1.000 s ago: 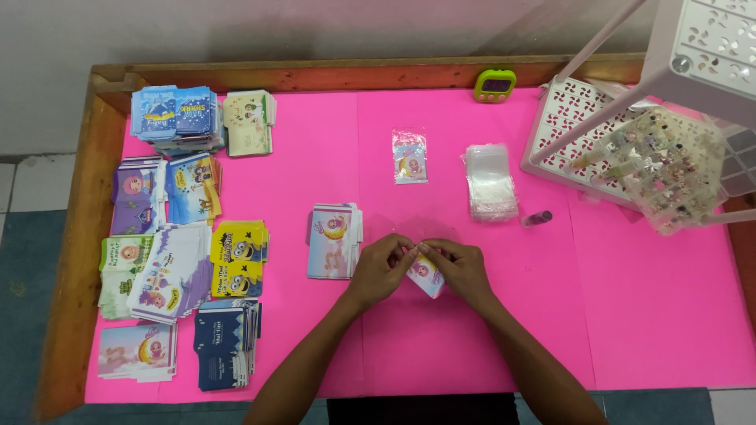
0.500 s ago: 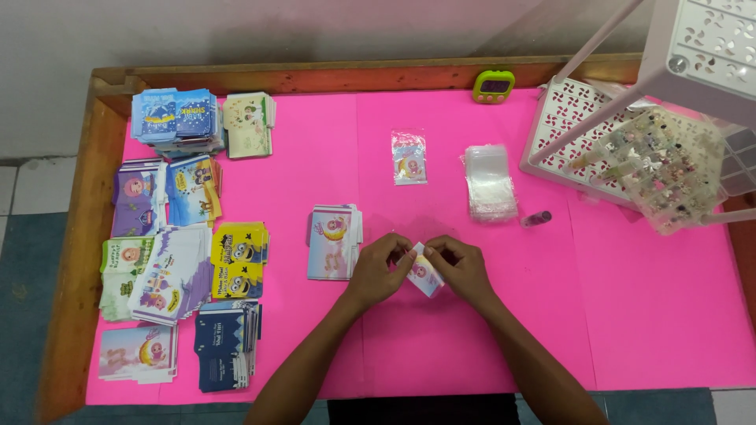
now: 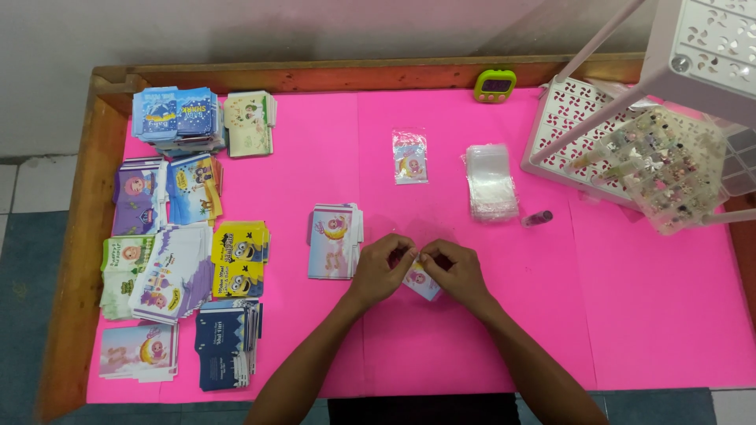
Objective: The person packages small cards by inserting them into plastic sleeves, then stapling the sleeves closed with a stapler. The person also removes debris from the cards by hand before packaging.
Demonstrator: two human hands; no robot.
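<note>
My left hand [image 3: 383,267] and my right hand [image 3: 455,271] meet over the pink table top [image 3: 630,315], both pinching one small picture card [image 3: 423,281] in a clear sleeve. The card lies low between the thumbs, its lower corner showing under my right hand. Just left of my left hand sits a small stack of matching cards [image 3: 335,240]. Beyond the hands lie one sleeved card [image 3: 410,156] and a pile of empty clear sleeves [image 3: 490,181].
Several stacks of printed cards [image 3: 181,236] fill the left side. A small dark tube [image 3: 537,218] lies by the sleeves. A white perforated rack [image 3: 575,134] with a clear compartment box [image 3: 669,169] stands at the right; a green timer [image 3: 494,85] sits at the back.
My hands stay in the same spot and keep working the card; the fingers shift only slightly.
</note>
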